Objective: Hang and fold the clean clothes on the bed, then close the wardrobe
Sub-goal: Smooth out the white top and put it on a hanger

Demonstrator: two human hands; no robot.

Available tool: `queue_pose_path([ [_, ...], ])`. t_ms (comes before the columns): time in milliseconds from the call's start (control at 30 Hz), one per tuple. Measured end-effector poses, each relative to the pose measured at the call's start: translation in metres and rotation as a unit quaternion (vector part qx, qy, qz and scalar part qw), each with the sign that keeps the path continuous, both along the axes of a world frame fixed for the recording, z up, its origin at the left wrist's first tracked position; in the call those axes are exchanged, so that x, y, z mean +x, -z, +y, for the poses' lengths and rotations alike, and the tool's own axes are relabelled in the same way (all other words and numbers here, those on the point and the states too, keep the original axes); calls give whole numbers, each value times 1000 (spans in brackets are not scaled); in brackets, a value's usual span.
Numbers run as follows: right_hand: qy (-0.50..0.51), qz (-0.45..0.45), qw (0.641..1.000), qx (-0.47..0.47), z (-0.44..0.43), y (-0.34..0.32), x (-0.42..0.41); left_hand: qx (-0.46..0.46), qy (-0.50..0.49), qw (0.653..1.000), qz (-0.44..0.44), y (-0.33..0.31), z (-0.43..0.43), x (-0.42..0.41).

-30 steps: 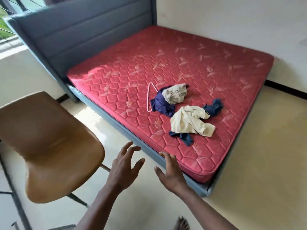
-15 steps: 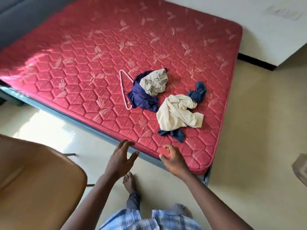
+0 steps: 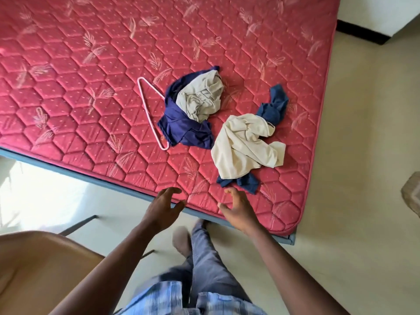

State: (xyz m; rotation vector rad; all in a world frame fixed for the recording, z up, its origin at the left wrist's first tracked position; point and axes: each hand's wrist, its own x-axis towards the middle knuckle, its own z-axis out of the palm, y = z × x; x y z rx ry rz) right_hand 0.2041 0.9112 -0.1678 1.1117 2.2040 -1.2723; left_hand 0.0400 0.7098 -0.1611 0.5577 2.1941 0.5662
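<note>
A: A red quilted bed (image 3: 79, 123) fills the far side of the view, with pale floor (image 3: 354, 155) round it and a brown chair (image 3: 38, 269) near the person's left elbow. Where does the job stand?

B: At its very start, I'd judge. Nothing is folded or hung, and no wardrobe shows in view. The left hand (image 3: 164, 208) and right hand (image 3: 238, 210) hover over the near edge of the mattress, fingers spread and loosely bent, holding nothing.

A: And the clothes?

B: All just beyond the hands, in two crumpled heaps. Ahead of the right hand lies a cream garment (image 3: 245, 144) on top of a blue garment (image 3: 275, 105), whose near end pokes out close to the right fingertips. Farther off, ahead of the gap between the hands, a grey-beige garment (image 3: 200, 98) sits on a navy garment (image 3: 181, 130).

A: So the count?

B: Four garments, as far as I can tell: two pale, two dark. The bunching could hide another. One pink hanger (image 3: 145, 105), lying flat beyond the left hand, with its far side tucked under the navy cloth.

A: The next move?

B: Likely a reach forward to the nearer heap, lifting the cream piece clear of the blue one beneath, then shaking it open to find its shape. With only one hanger in sight, most pieces probably get folded.
</note>
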Motion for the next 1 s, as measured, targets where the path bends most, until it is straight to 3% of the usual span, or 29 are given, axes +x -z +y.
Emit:
queue_pose_path([
  [100, -15, 6, 1000, 21, 20, 35, -22, -22, -1, 1000, -12, 21, 24, -20],
  [233, -60, -6, 990, 129, 48, 86, -58, -46, 39, 998, -10, 59, 59, -54],
  [300, -110, -49, 972, 203, 61, 106, -73, -57, 55, 997, -15, 76, 77, -66],
  [400, -178, -125, 946, 239, 81, 135, -88, -67, 86, 994, -27, 105, 108, -77],
  [500, -184, -83, 924, 324, 103, 158, -90, -74, 135, 987, -45, 133, 141, -81],
  [567, -104, 16, 941, 322, 120, 171, -85, -72, 163, 983, -52, 149, 168, -82],
  [667, 128, 87, 975, 159, 135, 158, -89, -31, 178, 983, -39, 157, 205, -77],
  [733, 284, 122, 949, 63, 141, 140, -94, 36, 180, 982, -37, 153, 225, -71],
  [800, 377, 162, 912, 5, 144, 118, -100, 96, 191, 976, -51, 145, 240, -65],
  [900, 460, 196, 864, -59, 144, 82, -116, 128, 222, 966, -33, 128, 258, -66],
  [1000, 514, 219, 823, -103, 142, 38, -135, 186, 186, 964, -40, 96, 263, -80],
])
